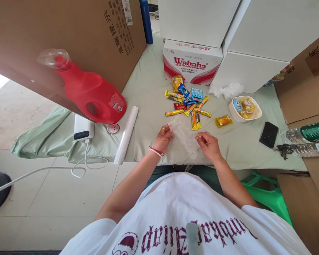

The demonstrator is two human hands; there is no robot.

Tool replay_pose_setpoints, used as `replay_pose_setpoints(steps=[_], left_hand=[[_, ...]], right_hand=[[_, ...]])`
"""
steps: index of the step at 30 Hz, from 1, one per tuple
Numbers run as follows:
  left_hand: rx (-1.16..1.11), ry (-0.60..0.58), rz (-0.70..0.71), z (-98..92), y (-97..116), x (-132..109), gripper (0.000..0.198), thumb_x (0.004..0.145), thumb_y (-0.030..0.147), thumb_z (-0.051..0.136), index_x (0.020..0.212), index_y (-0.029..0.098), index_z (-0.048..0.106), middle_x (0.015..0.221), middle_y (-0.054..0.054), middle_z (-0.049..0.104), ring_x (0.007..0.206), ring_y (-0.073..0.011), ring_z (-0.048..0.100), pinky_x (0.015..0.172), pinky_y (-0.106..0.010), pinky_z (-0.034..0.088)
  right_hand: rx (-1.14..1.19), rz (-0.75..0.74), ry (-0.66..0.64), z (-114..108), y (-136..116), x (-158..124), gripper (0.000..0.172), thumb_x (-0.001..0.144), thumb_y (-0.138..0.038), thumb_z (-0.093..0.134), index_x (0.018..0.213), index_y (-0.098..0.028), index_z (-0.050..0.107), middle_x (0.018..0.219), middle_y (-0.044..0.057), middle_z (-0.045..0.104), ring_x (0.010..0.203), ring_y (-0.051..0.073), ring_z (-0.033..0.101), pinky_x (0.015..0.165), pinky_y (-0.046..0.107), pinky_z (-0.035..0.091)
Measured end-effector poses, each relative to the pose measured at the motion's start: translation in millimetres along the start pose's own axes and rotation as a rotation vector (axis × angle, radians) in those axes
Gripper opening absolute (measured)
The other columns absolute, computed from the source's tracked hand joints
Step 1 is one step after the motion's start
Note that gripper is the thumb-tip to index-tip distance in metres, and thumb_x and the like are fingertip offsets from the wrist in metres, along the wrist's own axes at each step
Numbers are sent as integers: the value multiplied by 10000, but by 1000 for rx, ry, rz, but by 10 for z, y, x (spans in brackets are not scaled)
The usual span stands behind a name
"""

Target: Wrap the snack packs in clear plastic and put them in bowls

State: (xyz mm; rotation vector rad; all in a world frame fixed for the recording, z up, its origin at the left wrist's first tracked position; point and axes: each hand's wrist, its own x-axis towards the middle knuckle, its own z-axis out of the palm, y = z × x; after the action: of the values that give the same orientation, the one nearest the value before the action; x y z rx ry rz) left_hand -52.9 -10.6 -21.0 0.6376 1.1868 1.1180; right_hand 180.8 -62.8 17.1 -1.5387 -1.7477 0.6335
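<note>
A thin clear plastic bag (185,139) is stretched between my two hands, just above the near edge of the cloth-covered table. My left hand (163,138) pinches its left side between thumb and fingers. On the other side, my right hand (208,144) grips the bag's right edge. Beyond the bag lies a loose pile of wrapped snacks (189,101) in yellow, blue and red packets. One yellow-wrapped snack (223,121) lies apart, right of the pile. Farther right, a white tub (245,109) holds several more yellow packets.
A Wahaba-style carton printed "Wahaha" (192,63) stands behind the snacks. At left are a red jug (95,92), a white power bank (83,128) with a cable, and a plastic film roll (126,135). A black phone (269,134) and bottles (311,132) lie right.
</note>
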Motion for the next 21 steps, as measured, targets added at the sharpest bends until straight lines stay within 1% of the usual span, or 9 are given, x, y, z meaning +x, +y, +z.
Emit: replay_pose_setpoints(steps=[3, 4, 7, 9, 11, 13, 15, 18, 21], left_hand=[[299, 308, 191, 45, -1, -152, 414, 747, 317, 829, 1074, 238, 588, 1162, -50, 619, 1028, -176, 604, 914, -320, 520], [355, 330, 224, 77, 14, -218, 391, 766, 365, 820, 1051, 236, 586, 1098, -41, 619, 990, -176, 604, 900, -324, 521], [250, 45, 65, 197, 73, -397, 368, 875, 580, 677, 983, 238, 593, 945, -21, 623, 862, -169, 619, 754, -304, 531], [145, -140, -106, 265, 89, -453, 414, 845, 616, 695, 991, 238, 610, 927, -17, 631, 824, -163, 630, 689, -282, 519], [111, -179, -183, 290, 65, -439, 457, 720, 495, 846, 1027, 235, 629, 954, -12, 646, 839, -158, 644, 709, -272, 522], [109, -132, -195, 266, 9, -373, 486, 614, 319, 914, 1004, 222, 641, 935, -6, 663, 837, -156, 657, 741, -271, 525], [97, -65, -196, 208, -52, -286, 389, 636, 265, 882, 921, 214, 623, 866, -3, 671, 804, -165, 674, 746, -289, 533], [69, -4, -197, 116, -111, -187, 225, 807, 356, 753, 852, 227, 575, 818, -14, 683, 778, -194, 711, 730, -327, 550], [55, -14, -221, 51, -119, -149, 219, 895, 433, 669, 859, 235, 583, 873, -46, 721, 796, -223, 742, 707, -348, 563]], right_hand=[[-314, -146, 15, -33, -217, -9, 324, 1015, -272, 495, 1167, -234, 778, 802, 50, 618, 739, 182, 574, 674, 285, 444], [-407, -174, -11, -9, -294, -14, 344, 1016, -241, 485, 1204, -250, 773, 802, 55, 619, 766, 192, 577, 679, 287, 437], [-579, -200, -190, 175, -497, -35, 376, 1018, -190, 492, 1268, -295, 752, 854, 64, 661, 829, 210, 589, 706, 296, 439], [-594, -205, -340, 339, -590, -54, 356, 1022, -185, 506, 1256, -290, 753, 988, 80, 711, 933, 231, 617, 772, 314, 470], [-564, -201, -461, 475, -642, -83, 335, 1024, -171, 506, 1225, -254, 760, 1174, 104, 718, 1083, 260, 625, 867, 348, 497], [-509, -202, -537, 545, -654, -125, 317, 1018, -172, 524, 1244, -213, 742, 1296, 132, 685, 1193, 292, 603, 936, 391, 514], [-397, -228, -569, 543, -623, -184, 343, 1007, -214, 571, 1330, -195, 688, 1307, 148, 669, 1213, 303, 601, 969, 426, 533], [-71, -214, -492, 467, -473, -278, 401, 1021, -328, 580, 1410, -239, 622, 1284, 125, 653, 1090, 236, 660, 935, 389, 584], [193, 34, -281, 404, -193, -321, 410, 1037, -452, 516, 1387, -276, 637, 1229, 109, 651, 799, 157, 679, 670, 293, 610]])
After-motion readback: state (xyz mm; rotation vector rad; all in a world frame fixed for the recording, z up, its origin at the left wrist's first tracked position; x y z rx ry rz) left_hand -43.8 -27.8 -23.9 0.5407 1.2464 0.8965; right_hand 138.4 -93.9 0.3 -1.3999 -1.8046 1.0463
